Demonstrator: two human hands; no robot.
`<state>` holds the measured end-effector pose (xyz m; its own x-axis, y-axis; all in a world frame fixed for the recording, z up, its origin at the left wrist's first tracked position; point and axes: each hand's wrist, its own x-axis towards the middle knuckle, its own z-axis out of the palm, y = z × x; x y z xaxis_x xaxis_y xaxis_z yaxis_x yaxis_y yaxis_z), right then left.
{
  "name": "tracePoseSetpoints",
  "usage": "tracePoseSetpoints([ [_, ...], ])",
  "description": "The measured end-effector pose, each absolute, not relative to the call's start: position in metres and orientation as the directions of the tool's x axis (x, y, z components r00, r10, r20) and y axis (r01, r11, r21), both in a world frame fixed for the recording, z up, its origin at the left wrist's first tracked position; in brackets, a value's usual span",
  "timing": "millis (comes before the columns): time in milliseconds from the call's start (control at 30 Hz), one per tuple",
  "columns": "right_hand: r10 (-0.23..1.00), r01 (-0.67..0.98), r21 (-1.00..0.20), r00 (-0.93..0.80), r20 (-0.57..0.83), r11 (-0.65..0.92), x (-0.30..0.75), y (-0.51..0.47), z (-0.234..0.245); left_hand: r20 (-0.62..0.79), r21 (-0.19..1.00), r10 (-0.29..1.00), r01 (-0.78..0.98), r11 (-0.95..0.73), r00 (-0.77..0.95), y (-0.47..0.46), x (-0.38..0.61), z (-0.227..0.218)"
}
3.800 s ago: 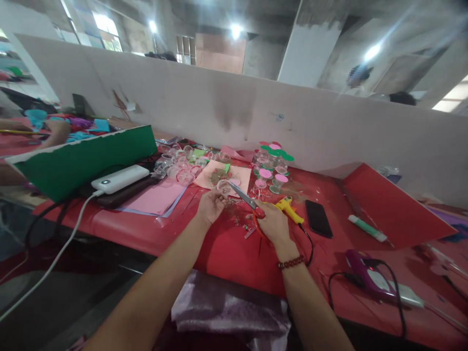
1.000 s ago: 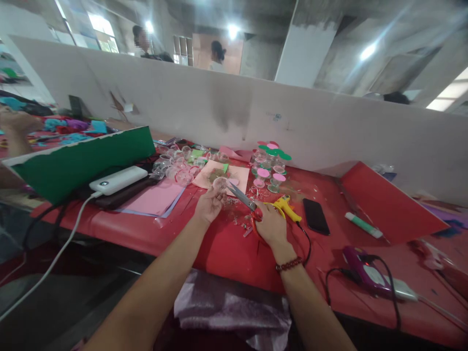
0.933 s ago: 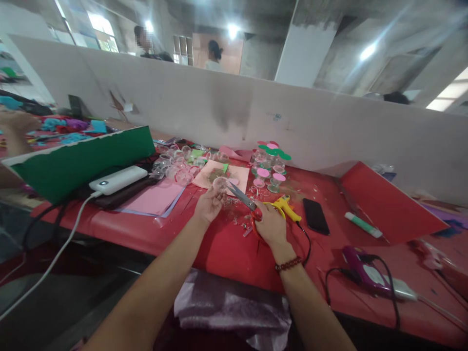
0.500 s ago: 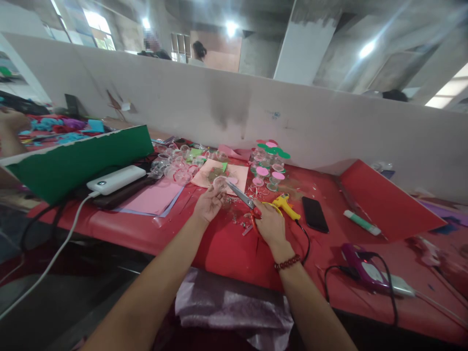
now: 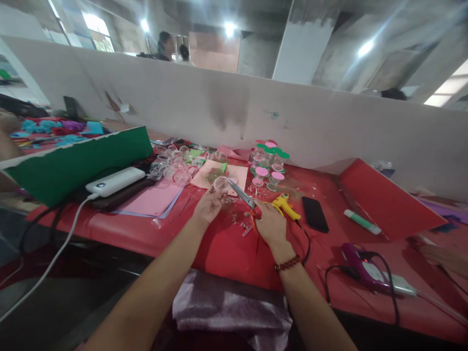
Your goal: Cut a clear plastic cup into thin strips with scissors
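Between the thumb and fingers of my left hand (image 5: pixel 211 205) is a small clear plastic cup (image 5: pixel 221 184), its round mouth facing up toward me. My right hand (image 5: pixel 269 222) grips a pair of red-handled scissors (image 5: pixel 242 193), whose metal blades point up and left with the tips close by the cup's rim. Whether the blades touch the plastic I cannot tell. Under the cup lies a pale peach sheet (image 5: pixel 237 171) with a smudge and a bit of green paper on it. Clear scraps (image 5: pixel 239 224) are scattered below the blades.
A yellow glue gun (image 5: pixel 287 206) and a black phone (image 5: pixel 315 214) lie right of my right hand. Stacked cups with coloured discs (image 5: pixel 275 176) stand behind. Left are loose clear cups (image 5: pixel 179 170), pink sheets (image 5: pixel 151 197) and a white power bank (image 5: pixel 116 180). A co-worker's hand (image 5: pixel 448 258) shows far right.
My left hand has tilted the cup slightly, so its mouth shows rounder. The scissors have barely moved. At far right, a co-worker's hand has come into view.
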<state>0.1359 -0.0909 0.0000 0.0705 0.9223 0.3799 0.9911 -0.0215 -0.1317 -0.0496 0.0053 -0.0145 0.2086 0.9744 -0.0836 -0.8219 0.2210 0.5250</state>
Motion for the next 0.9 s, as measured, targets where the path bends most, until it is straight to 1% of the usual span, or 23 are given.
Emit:
tracePoseSetpoints([
  [167,0.923,0.992,-0.106,0.100,0.372,-0.065,0.1359,-0.0909,0.0006,-0.058,0.540,0.975,-0.815,0.211,0.213,0.0051,-0.0480,-0.0161],
  [233,0.927,0.992,-0.110,0.092,0.364,-0.056,0.1370,-0.0904,-0.0001,-0.054,0.552,0.974,-0.807,0.211,0.218,0.0053,-0.0473,-0.0170],
  [533,0.939,0.988,-0.152,0.061,0.337,-0.010,0.1393,-0.0915,-0.0015,-0.068,0.566,0.973,-0.794,0.221,0.222,0.0041,-0.0467,-0.0165],
  [733,0.968,0.979,-0.205,0.062,0.244,-0.011,0.1367,-0.0926,0.0012,-0.093,0.565,0.973,-0.793,0.228,0.213,0.0042,-0.0464,-0.0166],
  [900,0.973,0.971,-0.239,0.030,0.229,0.026,0.1379,-0.0918,0.0017,-0.059,0.598,0.971,-0.771,0.221,0.232,0.0067,-0.0469,-0.0215],
])
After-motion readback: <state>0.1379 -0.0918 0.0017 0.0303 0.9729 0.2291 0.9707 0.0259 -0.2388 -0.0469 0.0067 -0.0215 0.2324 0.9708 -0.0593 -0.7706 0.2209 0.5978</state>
